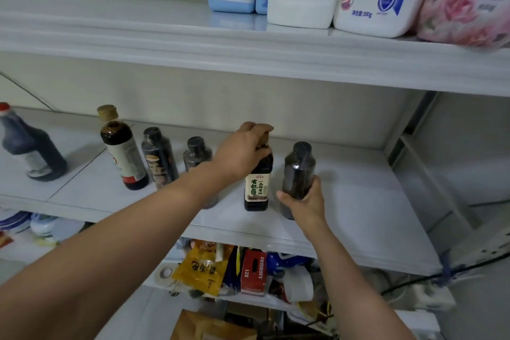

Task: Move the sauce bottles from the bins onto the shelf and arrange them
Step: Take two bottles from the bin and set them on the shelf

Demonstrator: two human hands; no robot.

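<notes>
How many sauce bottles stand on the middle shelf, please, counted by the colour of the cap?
Black-capped bottles: 3
Tan-capped bottle: 1
Red-capped bottle: 1
Green-lettered bottle, cap mostly covered by the left hand: 1
Total: 6

The bare left arm reaches from the lower left of the frame up to the middle, where the left hand curls over the top of a labelled bottle, knuckles toward the camera. The right forearm rises from the bottom edge, right of centre. The right hand wraps thumb and fingers round the lower part of a dark bottle.
</notes>
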